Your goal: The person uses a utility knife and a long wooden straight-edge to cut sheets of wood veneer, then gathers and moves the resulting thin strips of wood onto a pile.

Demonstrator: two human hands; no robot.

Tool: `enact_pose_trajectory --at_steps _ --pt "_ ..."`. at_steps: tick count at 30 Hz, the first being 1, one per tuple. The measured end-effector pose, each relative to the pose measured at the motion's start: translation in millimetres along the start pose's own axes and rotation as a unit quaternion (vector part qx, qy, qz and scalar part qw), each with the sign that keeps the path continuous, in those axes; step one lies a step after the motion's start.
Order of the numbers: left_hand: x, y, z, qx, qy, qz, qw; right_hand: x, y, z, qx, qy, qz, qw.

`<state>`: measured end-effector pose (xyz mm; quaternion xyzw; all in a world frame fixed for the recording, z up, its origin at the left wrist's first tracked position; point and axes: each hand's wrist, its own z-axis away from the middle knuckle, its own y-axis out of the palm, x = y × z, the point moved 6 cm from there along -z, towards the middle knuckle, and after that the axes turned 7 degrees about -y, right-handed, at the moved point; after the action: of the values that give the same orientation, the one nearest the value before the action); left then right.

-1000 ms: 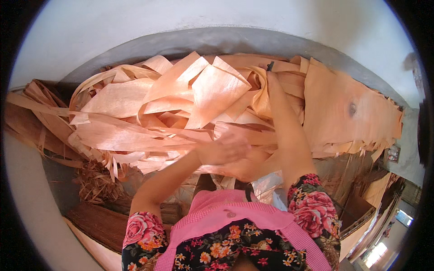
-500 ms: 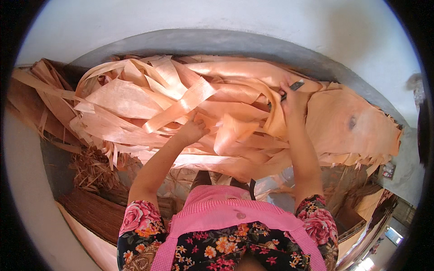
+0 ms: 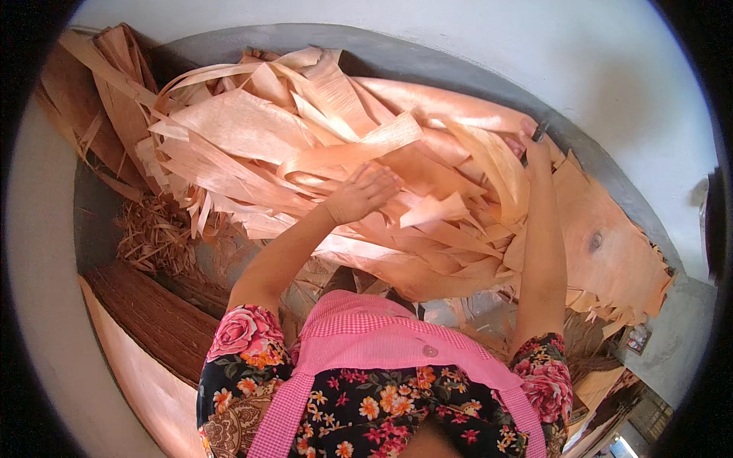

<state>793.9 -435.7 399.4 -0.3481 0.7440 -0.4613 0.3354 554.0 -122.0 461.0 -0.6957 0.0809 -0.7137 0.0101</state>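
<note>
A heap of loose, thin, peach-coloured wood veneer strips (image 3: 244,130) fills the middle of the view. My left hand (image 3: 365,191) lies open over the strips at the centre, fingers extended with nothing visible gripped. My right hand (image 3: 534,146) is at the upper right of the heap, closed on a small dark tool (image 3: 540,130) whose working end I cannot make out. Beside that hand, to the right, is a wide veneer sheet (image 3: 599,271) with a dark knot and ragged edges.
Brown veneer sheets (image 3: 114,99) lean at the far left above curly shavings (image 3: 156,240). A dark stack (image 3: 145,313) lies lower left. A white wall (image 3: 618,91) with a grey base runs behind the heap, curving down toward the right.
The view has rotated, the heap now sloping down to the right. My left hand has moved onto the middle strips with fingers straighter; my right hand and tool have shifted toward the right.
</note>
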Motion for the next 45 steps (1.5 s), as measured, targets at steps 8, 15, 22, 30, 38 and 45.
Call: enact_pose_trajectory --at_steps 8,15,22,30,38,45 --pt "122 -5 179 -0.343 -0.604 -0.015 0.719 69 62 92 0.061 -0.33 0.241 0.911" --pt "143 57 239 -0.371 -0.678 0.504 0.386 -54 175 75 0.169 -0.126 0.453 0.866" --pt "151 55 191 -0.33 -0.638 0.561 0.413 -32 190 119 0.163 -0.217 0.433 0.86" --pt "164 57 173 -0.345 -0.627 0.584 0.382 98 91 124 -0.007 -0.197 0.342 0.919" --pt "165 46 190 -0.289 -0.668 0.594 0.343 209 -33 97 -0.053 -0.164 0.017 0.985" --pt "73 -53 95 -0.231 -0.562 0.516 0.603 262 -29 164 -0.015 -0.291 -0.047 0.955"
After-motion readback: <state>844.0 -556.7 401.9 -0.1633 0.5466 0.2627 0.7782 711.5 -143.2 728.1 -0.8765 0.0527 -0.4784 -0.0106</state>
